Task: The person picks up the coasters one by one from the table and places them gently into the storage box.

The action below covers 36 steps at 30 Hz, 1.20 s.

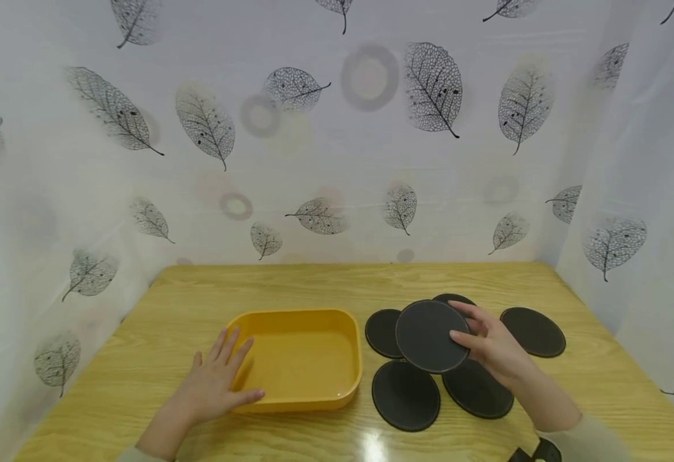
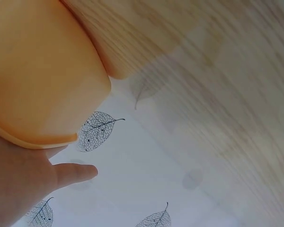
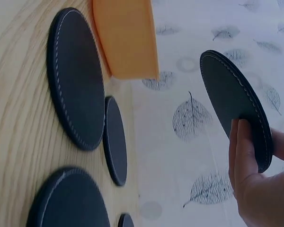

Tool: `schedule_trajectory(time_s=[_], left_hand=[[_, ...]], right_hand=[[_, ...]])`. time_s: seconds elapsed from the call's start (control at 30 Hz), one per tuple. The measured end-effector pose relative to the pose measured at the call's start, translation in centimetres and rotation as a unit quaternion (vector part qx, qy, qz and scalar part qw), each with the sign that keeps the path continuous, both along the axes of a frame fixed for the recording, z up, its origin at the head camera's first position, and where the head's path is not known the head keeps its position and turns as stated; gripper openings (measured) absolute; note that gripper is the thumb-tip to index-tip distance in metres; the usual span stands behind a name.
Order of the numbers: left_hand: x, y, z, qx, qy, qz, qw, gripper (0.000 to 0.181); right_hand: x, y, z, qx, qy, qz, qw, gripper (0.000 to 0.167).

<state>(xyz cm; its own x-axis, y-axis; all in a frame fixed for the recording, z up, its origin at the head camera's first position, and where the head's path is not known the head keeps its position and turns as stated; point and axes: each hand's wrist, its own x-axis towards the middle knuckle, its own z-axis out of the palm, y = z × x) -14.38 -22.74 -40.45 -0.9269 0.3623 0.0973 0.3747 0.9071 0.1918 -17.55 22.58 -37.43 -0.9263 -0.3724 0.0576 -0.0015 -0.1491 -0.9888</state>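
Observation:
A round black coaster [image 1: 429, 337] with a stitched edge is pinched between the thumb and fingers of my right hand [image 1: 495, 350]. In the right wrist view the held coaster [image 3: 234, 101] is tilted and raised off the table. Below and around it, more black coasters lie flat, among them a near one [image 1: 406, 396], one under my hand [image 1: 478, 389] and one at far right [image 1: 533, 332]. My left hand [image 1: 212, 382] rests on the left side of a yellow rectangular bin [image 1: 348, 359], fingers spread over its rim. In the left wrist view the bin [image 2: 42, 71] hides most of those fingers.
Everything stands on a wood-grain table [image 1: 290, 289]. Pale curtains with a leaf print [image 1: 337, 147] hang behind the table and at both sides. The coasters lie to the right of the bin, some close together or overlapping in view. A dark object [image 1: 544, 452] shows near my right sleeve.

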Motion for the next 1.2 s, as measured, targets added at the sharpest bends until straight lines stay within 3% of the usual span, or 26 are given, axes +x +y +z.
schedule_trajectory(time_s=[0.4, 0.67, 1.2], left_hand=[[-0.3, 0.1, -0.1, -0.016, 0.014, -0.004, 0.9998, 0.088], [-0.3, 0.2, -0.2, -0.025, 0.017, -0.004, 0.9995, 0.090], [0.1, 0.1, -0.2, -0.027, 0.021, 0.001, 0.9994, 0.089]], right_hand=[[-1.5, -5.9, 0.2, -0.029, -0.045, -0.017, 0.9984, 0.064], [-2.4, -9.3, -0.7, -0.039, -0.064, 0.011, 0.9971, 0.063], [-3.1, -14.0, -0.9, -0.059, -0.103, 0.045, 0.9920, 0.063]])
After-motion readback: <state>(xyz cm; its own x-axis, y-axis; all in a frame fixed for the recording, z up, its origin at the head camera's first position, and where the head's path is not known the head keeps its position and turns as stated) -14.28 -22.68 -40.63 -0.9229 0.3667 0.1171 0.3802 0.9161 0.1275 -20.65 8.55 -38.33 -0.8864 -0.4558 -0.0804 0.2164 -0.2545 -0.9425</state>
